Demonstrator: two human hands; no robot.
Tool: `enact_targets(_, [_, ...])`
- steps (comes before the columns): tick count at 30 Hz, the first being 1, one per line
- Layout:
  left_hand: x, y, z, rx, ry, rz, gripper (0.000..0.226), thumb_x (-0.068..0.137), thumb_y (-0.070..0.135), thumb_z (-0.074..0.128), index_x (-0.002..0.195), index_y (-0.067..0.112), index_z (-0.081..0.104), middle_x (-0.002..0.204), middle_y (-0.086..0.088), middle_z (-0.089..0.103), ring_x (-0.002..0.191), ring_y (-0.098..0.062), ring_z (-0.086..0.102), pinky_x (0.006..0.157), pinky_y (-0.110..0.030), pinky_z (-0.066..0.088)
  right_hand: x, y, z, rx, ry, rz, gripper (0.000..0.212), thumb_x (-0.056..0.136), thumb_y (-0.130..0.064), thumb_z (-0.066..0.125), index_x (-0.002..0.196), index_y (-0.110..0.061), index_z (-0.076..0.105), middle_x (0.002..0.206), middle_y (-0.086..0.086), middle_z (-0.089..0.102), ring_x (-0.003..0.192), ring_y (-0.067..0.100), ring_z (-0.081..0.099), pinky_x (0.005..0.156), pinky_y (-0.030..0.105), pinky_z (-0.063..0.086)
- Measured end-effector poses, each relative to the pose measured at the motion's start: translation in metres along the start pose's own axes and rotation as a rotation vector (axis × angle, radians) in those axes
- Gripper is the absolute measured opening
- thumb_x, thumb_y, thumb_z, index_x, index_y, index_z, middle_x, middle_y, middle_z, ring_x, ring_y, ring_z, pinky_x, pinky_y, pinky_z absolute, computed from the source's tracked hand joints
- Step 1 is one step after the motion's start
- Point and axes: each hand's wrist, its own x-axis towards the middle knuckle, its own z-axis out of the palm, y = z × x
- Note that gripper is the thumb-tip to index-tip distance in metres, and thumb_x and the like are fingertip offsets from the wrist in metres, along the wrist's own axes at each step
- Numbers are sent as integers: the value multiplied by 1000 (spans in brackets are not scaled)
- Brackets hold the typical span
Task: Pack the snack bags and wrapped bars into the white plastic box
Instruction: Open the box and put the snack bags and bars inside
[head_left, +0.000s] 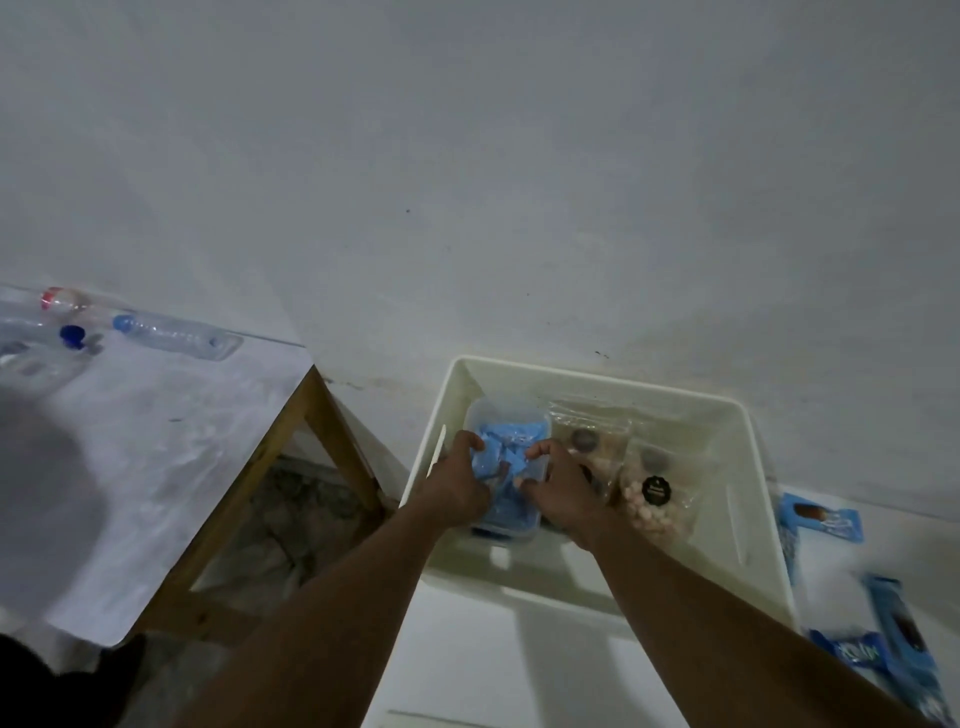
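Note:
The white plastic box (727, 415) stands against the wall at lower right. Inside it on the left sits a clear tub (506, 410) filled with blue wrapped bars (506, 441). My left hand (457, 483) and my right hand (561, 488) both reach into the tub, fingers closed on the blue wrappers. To the right of the tub, clear snack bags (654, 493) with round pale snacks and dark labels lie in the box. More blue wrapped bars (826, 519) lie outside the box on the right, with further blue wrapped packs (893, 644) nearer to me.
A wooden-framed table with a white top (156, 441) stands to the left, carrying clear plastic bottles (176, 332) and a blue cap (72, 335). A bare white wall fills the upper view. A dark shape sits at the bottom left corner.

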Motion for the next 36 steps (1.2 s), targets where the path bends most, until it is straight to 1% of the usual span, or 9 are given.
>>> enact_targets(2, [5,-5,7,0,17,-16,52,84,45,69,119,20,40,106,-10,67,83,-22,64,68,-23,41,6,1,5,-3,-16,10,31,86,-4,64,113,-15,52,116,9,59,96,21,60,71,33,55])
enact_targets(5, [8,-6,8,36,12,-14,53,85,41,69,123,16,40,117,-13,63,90,-22,62,73,-24,43,8,-5,6,-30,-27,20,29,88,-3,61,114,-13,53,107,3,58,80,9,56,62,24,49])
enact_targets(8, [-1,3,4,141,-10,-21,55,88,40,63,133,18,40,139,-17,43,120,-32,55,94,-30,44,1,-14,-1,-75,-36,17,28,89,-7,58,116,-15,55,102,-3,54,81,9,54,59,19,42])
enact_targets(10, [-10,13,1,203,0,-12,54,91,37,58,137,19,38,144,-17,33,127,-36,48,104,-35,39,-9,-20,-11,-89,-24,-4,29,89,-9,59,116,-17,57,103,-3,55,82,9,54,59,17,41])
enact_targets(16, [-40,74,16,219,-2,127,60,82,30,64,137,26,44,136,-17,46,123,-38,51,105,-44,42,-69,-28,-81,-35,104,-70,23,79,-2,62,93,-19,66,97,1,69,87,20,65,85,35,55])
enact_targets(24, [-115,182,122,61,52,576,37,84,16,62,120,23,62,117,-5,58,104,-21,61,93,-30,48,-159,57,-223,-67,384,-32,16,85,-5,61,99,-13,66,94,0,67,83,15,61,65,18,43])
enact_targets(28, [-157,208,189,49,-27,688,32,83,22,61,115,22,64,107,-3,63,97,-19,63,86,-34,52,-202,135,-280,-236,373,38,27,83,-11,63,106,-24,58,109,1,60,94,17,55,77,25,40])
enact_targets(32, [-180,181,263,191,-171,728,49,79,40,58,127,32,56,129,-3,57,122,-22,54,99,-43,48,-232,227,-304,-457,227,53,61,77,-21,70,135,-22,51,144,12,46,134,32,43,108,42,38])
enact_targets(36, [-189,134,323,532,-326,525,71,81,60,48,147,52,21,164,-7,6,150,-39,9,112,-61,30,-242,310,-289,-722,59,36,76,82,-55,55,150,-43,25,166,6,5,152,36,3,114,55,32])
